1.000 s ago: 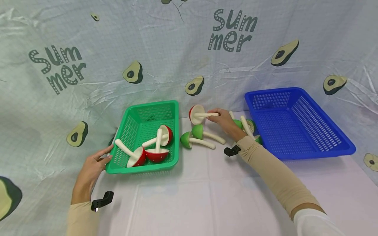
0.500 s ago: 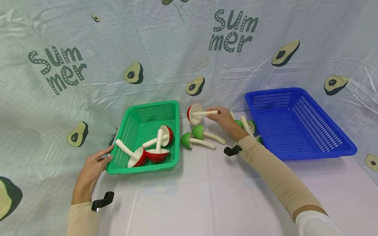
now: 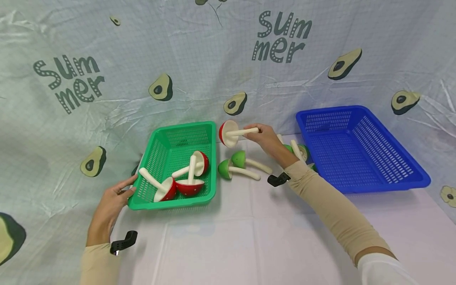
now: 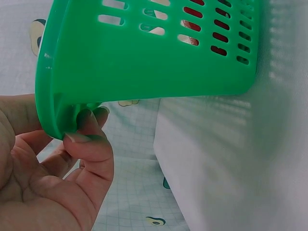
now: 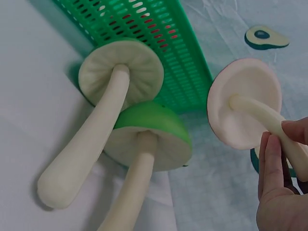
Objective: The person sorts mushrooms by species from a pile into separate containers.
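Observation:
My right hand (image 3: 265,139) pinches the pale stem of a red-capped toy mushroom (image 3: 229,133), held up near the back right corner of the green basket (image 3: 213,158). In the right wrist view, thumb and fingertips close on the stem, the cap's pale underside (image 5: 245,103) facing the camera. My left hand (image 3: 113,202) grips the basket's left rim; its fingers curl under the edge (image 4: 53,113) in the left wrist view. Inside the basket lie three red toy mushrooms (image 3: 190,187). Below the held mushroom, two green-capped toy mushrooms (image 3: 225,169) lie on the table.
A blue basket (image 3: 363,158) stands at the right. More green mushrooms (image 3: 297,150) lie against its left side, partly hidden by my right arm. Behind everything hangs a cloth (image 3: 199,71) printed with avocados. A white cover (image 3: 213,245) spreads over the table.
My right hand has lifted the red mushroom and carried it a little left toward the green basket. The left hand stays on the rim.

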`<state>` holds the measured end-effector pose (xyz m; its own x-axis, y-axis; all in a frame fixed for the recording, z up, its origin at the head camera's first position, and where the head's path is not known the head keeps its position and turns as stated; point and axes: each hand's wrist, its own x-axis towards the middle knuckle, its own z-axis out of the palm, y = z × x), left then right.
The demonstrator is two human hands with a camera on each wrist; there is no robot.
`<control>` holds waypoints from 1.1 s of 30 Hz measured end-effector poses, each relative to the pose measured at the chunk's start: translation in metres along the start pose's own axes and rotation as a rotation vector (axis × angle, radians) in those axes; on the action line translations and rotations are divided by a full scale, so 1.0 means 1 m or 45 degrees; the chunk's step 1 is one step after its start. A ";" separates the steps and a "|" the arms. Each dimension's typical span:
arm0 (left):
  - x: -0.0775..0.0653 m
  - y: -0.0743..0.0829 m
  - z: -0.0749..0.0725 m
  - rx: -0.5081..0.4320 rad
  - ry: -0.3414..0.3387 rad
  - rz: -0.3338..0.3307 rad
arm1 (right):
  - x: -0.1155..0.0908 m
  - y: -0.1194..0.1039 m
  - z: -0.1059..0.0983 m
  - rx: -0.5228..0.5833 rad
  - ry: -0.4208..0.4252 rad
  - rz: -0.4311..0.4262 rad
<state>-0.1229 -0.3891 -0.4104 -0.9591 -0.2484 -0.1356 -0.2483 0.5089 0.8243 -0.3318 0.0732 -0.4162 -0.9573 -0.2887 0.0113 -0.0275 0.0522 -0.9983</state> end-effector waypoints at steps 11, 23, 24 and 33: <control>-0.001 0.000 0.000 -0.004 0.000 0.027 | 0.003 -0.014 0.016 0.079 -0.058 -0.060; -0.001 0.000 0.000 -0.014 -0.008 0.013 | 0.005 -0.027 0.043 0.089 -0.129 -0.082; -0.001 0.000 0.000 -0.018 -0.008 0.013 | 0.006 -0.028 0.045 0.093 -0.137 -0.084; -0.001 0.000 0.000 -0.006 0.002 0.013 | 0.008 -0.032 0.064 0.089 -0.192 -0.091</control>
<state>-0.1219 -0.3890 -0.4101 -0.9613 -0.2447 -0.1264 -0.2381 0.5075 0.8281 -0.3203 0.0082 -0.3875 -0.8995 -0.4298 0.0789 -0.0691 -0.0385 -0.9969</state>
